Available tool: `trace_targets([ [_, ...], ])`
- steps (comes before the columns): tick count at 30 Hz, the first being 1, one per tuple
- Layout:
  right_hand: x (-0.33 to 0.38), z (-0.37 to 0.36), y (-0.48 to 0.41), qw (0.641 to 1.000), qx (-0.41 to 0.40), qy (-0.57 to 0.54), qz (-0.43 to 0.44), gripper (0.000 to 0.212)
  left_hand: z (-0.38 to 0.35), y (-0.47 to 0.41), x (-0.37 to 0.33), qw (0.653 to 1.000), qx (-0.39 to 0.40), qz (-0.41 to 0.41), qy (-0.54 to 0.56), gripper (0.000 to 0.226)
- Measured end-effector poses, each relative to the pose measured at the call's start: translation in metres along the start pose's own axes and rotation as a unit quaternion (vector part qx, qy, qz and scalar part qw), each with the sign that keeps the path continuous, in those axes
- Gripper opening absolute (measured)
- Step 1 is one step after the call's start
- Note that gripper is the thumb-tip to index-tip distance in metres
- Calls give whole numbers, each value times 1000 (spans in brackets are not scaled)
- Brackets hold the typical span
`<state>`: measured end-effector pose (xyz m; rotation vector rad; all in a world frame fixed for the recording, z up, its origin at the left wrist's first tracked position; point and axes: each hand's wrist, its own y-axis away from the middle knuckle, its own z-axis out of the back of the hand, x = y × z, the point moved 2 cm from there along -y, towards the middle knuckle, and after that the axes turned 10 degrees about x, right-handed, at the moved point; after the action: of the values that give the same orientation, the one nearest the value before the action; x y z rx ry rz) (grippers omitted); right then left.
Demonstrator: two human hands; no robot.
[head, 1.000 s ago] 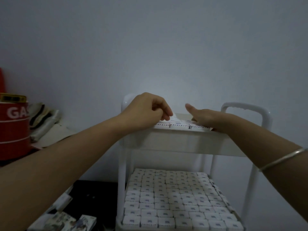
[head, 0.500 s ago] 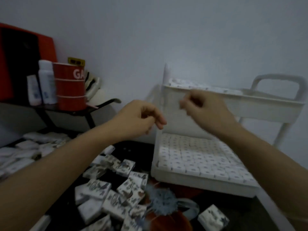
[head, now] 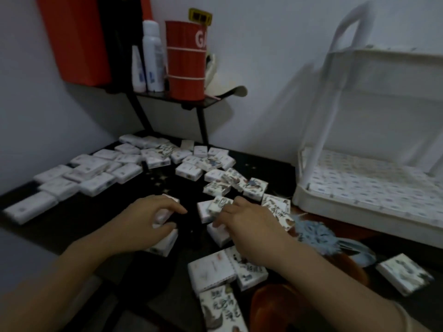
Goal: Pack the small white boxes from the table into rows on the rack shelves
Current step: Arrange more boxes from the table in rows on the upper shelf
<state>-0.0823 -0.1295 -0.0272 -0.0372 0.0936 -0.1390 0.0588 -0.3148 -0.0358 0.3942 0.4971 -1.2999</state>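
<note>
A: State of the left hand [head: 153,218]?
B: Fingers and thumb curl round one box [head: 163,214]; its long axis is hidden beneath them.
A: The right hand [head: 249,220]?
B: Fingers bend down onto loose boxes [head: 221,204] just ahead of it. I cannot tell whether they grip.
A: The rack [head: 309,195]?
B: Well off to the right of the right hand, which is the nearer hand. Its lower shelf looks full.

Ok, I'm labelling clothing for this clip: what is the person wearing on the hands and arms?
The left hand and right hand are bare: no gloves, no visible rings. Both forearms are uncovered as far as shown. A thin pale band crosses the right arm at the lower frame edge, maybe a bangle or cuff; too blurred to tell.
</note>
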Motion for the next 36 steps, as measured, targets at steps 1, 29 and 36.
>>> trace_targets([
  [1, 3, -2, -4, 998, 16, 53, 12, 36, 2, 5, 6, 999, 41, -2, 8, 35],
  [29, -90, 72, 60, 881, -181, -418, -128, 34, 5, -57, -93, 954, -27, -133, 266, 54],
  [36, -146, 107, 138, 826, -272, -464, -167, 15, 3, -113, -199, 928, 3, -202, 314, 50],
])
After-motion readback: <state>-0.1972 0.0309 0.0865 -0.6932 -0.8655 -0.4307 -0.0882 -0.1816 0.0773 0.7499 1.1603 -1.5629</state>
